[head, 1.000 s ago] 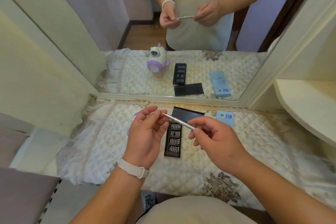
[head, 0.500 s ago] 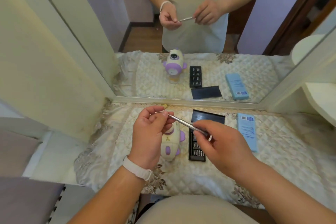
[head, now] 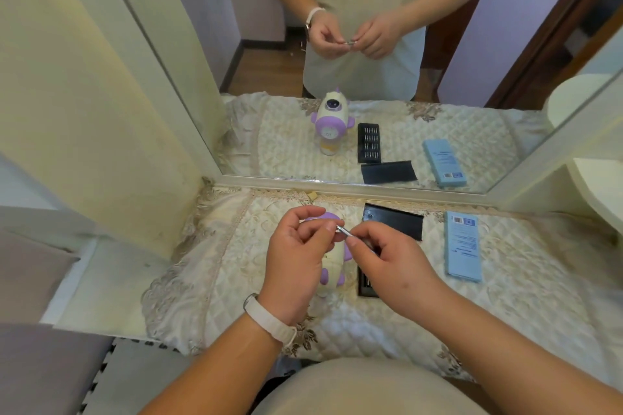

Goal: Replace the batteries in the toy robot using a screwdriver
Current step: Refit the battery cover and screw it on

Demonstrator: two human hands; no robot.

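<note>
At the middle of the counter [head: 526, 323] stands the toy robot [head: 333, 266], cream with purple parts. It is upright with its back to the person, and the mirror [head: 488, 131] shows its face. Both hands hang just above it and hide most of its back, so I cannot tell if the battery cover is on or off.

The screwdriver [head: 342, 231] is in the air over the toy and does not touch it. The right hand [head: 387, 259], at 3 o'clock from the toy, has its grip pinched around the thin shaft. The left hand [head: 296, 253], at 9 o'clock, pinches the front end between thumb and forefinger. It looks like the tip is being fitted or checked, but a separate bit is too small to see.

I judge the task to be at its beginning. The tool is being made ready, no screw is reached yet, and no loose batteries are visible. Opening the cover, changing the batteries and closing it again are all left to do.

Just beside the toy at 3 o'clock lies the open black bit case [head: 365, 283]. Its lid [head: 392, 221] is at 1 o'clock, and a blue box [head: 462, 249] lies farther out at 3 o'clock. A quilted cloth [head: 236, 273] with floral corners covers the counter.

The mirror stands at 12 o'clock beside a cream wall [head: 101, 111]. It reflects a wooden floor [head: 266, 74] and a dark door frame [head: 556, 37].
</note>
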